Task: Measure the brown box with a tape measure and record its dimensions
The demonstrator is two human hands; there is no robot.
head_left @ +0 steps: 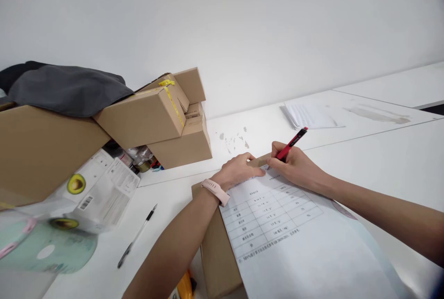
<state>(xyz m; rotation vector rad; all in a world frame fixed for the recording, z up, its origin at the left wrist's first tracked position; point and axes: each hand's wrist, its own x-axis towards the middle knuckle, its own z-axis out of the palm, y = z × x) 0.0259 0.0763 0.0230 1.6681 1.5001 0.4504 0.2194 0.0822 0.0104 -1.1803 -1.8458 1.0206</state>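
A large printed sheet with a table of text lies over a cardboard box in front of me. My left hand rests at the sheet's far edge, thumb stretched across the paper and the other fingers over the cardboard's edge. A pale pink band circles that wrist. Pinched in my right hand is a red and black pen, tilted up to the right. Its tip is hidden behind the fingers, close to the sheet's top edge.
Cardboard boxes stand at the back left, a dark grey cloth over them. Nearer lie an avocado-printed package, a mint-green item and a black-and-clear pen. White papers lie by the wall.
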